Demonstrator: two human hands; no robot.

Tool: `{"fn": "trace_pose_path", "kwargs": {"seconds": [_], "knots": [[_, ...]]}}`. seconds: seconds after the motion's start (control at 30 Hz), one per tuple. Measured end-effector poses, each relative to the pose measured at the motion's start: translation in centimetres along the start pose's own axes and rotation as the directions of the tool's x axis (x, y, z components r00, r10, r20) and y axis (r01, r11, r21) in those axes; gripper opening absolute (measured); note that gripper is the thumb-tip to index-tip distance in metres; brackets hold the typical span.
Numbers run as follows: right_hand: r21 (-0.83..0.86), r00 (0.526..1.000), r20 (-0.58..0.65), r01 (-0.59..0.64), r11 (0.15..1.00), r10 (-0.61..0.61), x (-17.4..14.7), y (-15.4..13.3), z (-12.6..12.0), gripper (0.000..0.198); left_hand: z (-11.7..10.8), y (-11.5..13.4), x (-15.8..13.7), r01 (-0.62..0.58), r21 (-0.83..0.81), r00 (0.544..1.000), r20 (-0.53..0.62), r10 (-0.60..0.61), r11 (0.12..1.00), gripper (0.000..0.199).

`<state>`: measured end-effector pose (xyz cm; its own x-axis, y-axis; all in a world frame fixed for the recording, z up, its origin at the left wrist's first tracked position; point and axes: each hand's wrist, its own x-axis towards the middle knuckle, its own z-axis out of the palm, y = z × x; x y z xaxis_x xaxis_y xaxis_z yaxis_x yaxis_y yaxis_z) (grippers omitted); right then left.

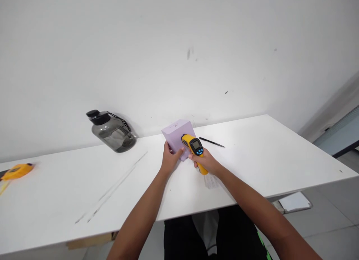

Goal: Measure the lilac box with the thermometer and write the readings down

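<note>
A lilac box point(179, 132) is held in my left hand point(169, 158), with the thumb on its near face and the fingers around its left side. My right hand point(206, 161) grips the handle of a yellow and black infrared thermometer point(193, 144). Its front end is close against the box; whether they touch I cannot tell. The small grey screen and blue buttons face me. Under the right wrist lies a clear, wrinkled piece of plastic or paper point(211, 181), partly hidden by the arm.
A dark translucent water bottle point(114, 134) with a black lid stands by the wall. Behind my right hand lies a black pen point(212, 142). An orange-yellow tool point(17, 171), blurred, is at the left edge of the white table point(269, 159).
</note>
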<state>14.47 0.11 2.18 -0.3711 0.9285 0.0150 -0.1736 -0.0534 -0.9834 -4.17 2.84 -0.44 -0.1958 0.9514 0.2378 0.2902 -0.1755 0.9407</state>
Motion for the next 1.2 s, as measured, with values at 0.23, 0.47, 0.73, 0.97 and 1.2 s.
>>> {"fn": "trace_pose_path", "kwargs": {"seconds": [0.23,0.47,0.73,0.97,1.2], "knots": [[-0.021,1.000,0.003,-0.002,1.000,0.002,0.03,0.18,-0.31,0.033,-0.10,0.17,-0.07,-0.040,-0.019,0.999,0.026,0.040,0.999,0.059],[-0.036,1.000,0.015,0.007,0.999,-0.007,-0.11,-0.03,-0.31,0.032,-0.16,-0.44,0.13,-0.053,-0.006,0.997,0.056,0.053,0.999,0.063],[-0.029,1.000,0.015,-0.017,0.999,0.017,-0.15,-0.34,-0.25,0.033,-0.13,-0.21,0.03,-0.047,-0.002,0.997,0.058,0.047,0.999,0.063],[-0.071,1.000,0.010,-0.018,0.997,0.018,-0.37,-0.63,-0.30,0.026,-0.13,-0.06,-0.08,-0.058,-0.001,0.996,0.062,0.058,0.998,0.062],[-0.072,0.999,0.025,-0.021,0.997,0.023,-0.08,-0.12,-0.46,0.023,-0.09,0.15,-0.15,-0.050,-0.013,0.997,0.064,0.051,0.999,0.063]]}}
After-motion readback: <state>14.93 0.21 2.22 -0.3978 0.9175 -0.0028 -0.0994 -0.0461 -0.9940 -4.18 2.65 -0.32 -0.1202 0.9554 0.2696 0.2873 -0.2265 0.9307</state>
